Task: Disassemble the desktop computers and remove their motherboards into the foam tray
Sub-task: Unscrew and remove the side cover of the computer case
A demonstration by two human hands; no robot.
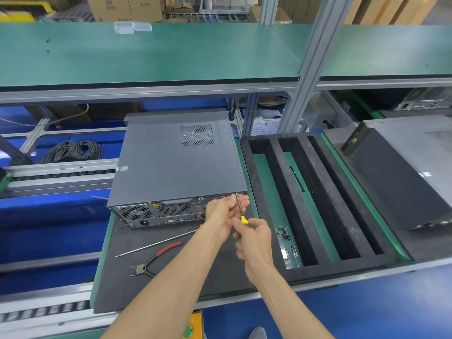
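Observation:
A grey desktop computer (176, 160) lies flat on a dark mat, its rear panel with fan grilles and ports facing me, side cover on. My right hand (254, 241) grips the yellow handle of a screwdriver (241, 207) whose tip reaches the case's rear right top corner. My left hand (225, 211) lies open beside the shaft, fingers straight against it near the corner. To the right sits the black foam tray (276, 216) with long slots that hold no boards.
Red-handled cutters (152, 260) and a long thin metal rod (156, 243) lie on the mat at front left. A small clear tray with black screws (285, 241) sits in the foam tray's left slot. Another dark computer (401, 172) lies at right. Cable coil (73, 150) at left.

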